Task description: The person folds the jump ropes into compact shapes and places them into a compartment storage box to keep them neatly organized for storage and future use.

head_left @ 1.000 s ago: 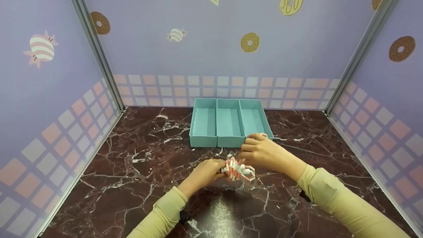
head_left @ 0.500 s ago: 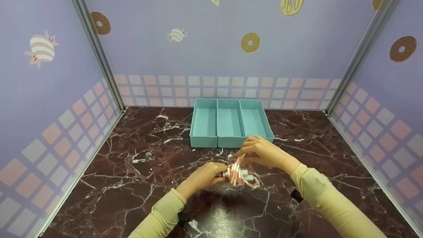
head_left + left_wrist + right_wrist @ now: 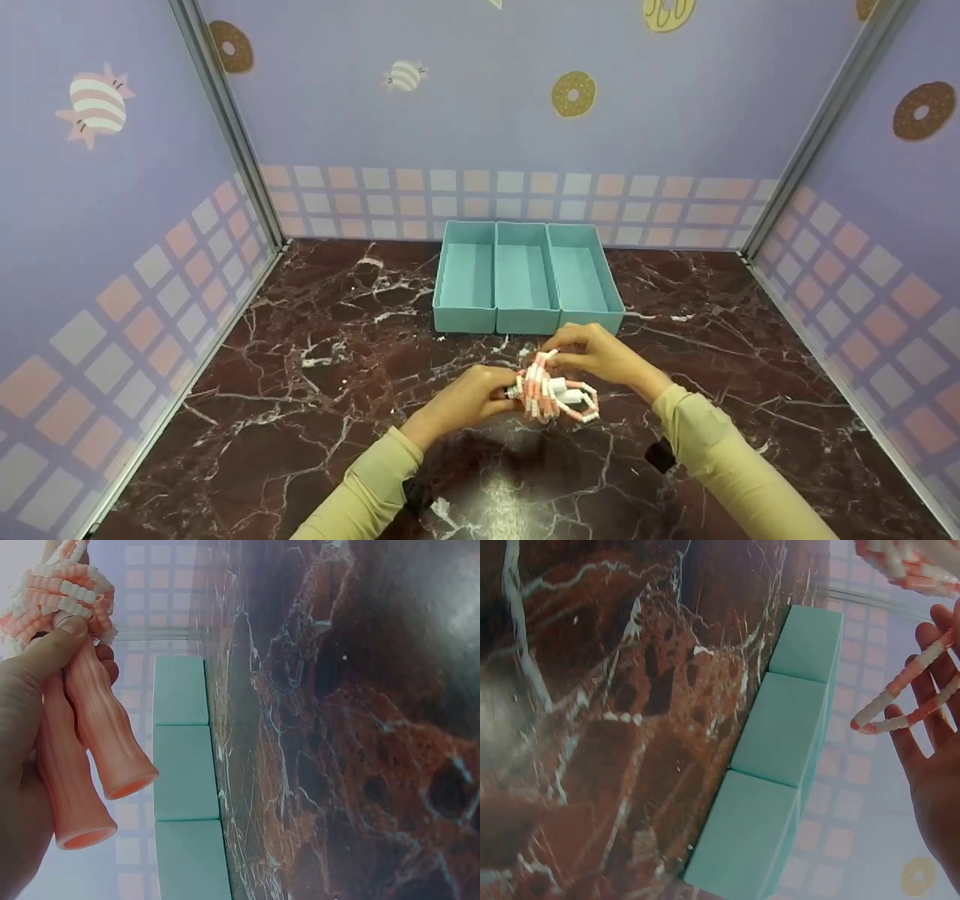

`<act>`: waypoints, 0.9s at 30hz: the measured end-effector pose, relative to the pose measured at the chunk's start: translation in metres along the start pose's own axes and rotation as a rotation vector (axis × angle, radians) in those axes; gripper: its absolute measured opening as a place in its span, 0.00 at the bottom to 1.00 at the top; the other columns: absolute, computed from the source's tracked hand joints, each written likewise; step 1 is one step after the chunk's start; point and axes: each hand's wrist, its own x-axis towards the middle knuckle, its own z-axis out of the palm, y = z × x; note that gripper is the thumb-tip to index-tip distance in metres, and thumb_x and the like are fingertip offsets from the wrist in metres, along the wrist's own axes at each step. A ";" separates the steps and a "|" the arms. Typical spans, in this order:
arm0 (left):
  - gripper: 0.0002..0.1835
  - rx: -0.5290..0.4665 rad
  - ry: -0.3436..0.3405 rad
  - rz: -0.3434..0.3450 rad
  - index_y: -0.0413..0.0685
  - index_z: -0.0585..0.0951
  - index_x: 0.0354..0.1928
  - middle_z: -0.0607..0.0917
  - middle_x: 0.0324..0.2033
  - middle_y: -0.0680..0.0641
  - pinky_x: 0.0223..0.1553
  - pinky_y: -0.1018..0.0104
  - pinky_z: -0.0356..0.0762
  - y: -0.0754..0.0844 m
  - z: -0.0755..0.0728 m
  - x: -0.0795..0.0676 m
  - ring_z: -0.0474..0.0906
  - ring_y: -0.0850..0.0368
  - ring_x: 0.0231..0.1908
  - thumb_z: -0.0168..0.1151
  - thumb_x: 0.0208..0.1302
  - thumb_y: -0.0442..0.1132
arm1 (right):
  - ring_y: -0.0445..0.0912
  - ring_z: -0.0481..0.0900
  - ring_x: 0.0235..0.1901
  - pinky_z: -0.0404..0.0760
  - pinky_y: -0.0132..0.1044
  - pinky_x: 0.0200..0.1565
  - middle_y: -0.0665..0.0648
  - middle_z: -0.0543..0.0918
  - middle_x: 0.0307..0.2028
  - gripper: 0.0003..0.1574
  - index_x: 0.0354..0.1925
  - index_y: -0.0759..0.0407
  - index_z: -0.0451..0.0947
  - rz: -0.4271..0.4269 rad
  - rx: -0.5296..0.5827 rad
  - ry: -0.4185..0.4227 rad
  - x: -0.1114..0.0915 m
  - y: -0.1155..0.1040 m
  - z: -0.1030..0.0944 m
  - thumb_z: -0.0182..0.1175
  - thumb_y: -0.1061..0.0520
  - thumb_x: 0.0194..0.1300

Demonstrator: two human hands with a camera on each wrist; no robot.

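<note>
At lower centre, pink handles are gripped by the left hand, beaded rope pinched by the right hand — turns are probably best kept snug.

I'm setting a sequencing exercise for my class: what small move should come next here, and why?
Probably wind the beaded rope once more round the pink handles with the right hand, which appears to pinch a strand: the left hand grips the handles, and a beaded loop hangs loose.
</note>
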 end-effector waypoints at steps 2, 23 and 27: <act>0.08 -0.001 0.015 0.007 0.43 0.81 0.34 0.81 0.24 0.47 0.28 0.81 0.67 0.001 0.000 0.001 0.67 0.68 0.24 0.68 0.61 0.41 | 0.36 0.79 0.35 0.81 0.29 0.39 0.62 0.85 0.37 0.12 0.45 0.62 0.85 0.022 0.084 0.002 -0.001 0.002 0.003 0.64 0.59 0.65; 0.08 -0.210 0.196 -0.109 0.38 0.83 0.34 0.83 0.23 0.42 0.27 0.79 0.67 0.003 -0.006 0.012 0.67 0.70 0.24 0.69 0.59 0.36 | 0.26 0.77 0.48 0.75 0.20 0.51 0.41 0.84 0.49 0.18 0.47 0.80 0.75 -0.051 0.220 0.344 -0.011 -0.011 0.040 0.61 0.73 0.58; 0.08 -0.256 0.212 -0.152 0.38 0.84 0.35 0.83 0.23 0.42 0.25 0.79 0.67 0.002 -0.005 0.013 0.67 0.71 0.23 0.69 0.60 0.38 | 0.27 0.76 0.53 0.75 0.19 0.53 0.38 0.81 0.56 0.18 0.48 0.81 0.73 0.056 0.287 0.403 -0.015 -0.012 0.049 0.61 0.73 0.61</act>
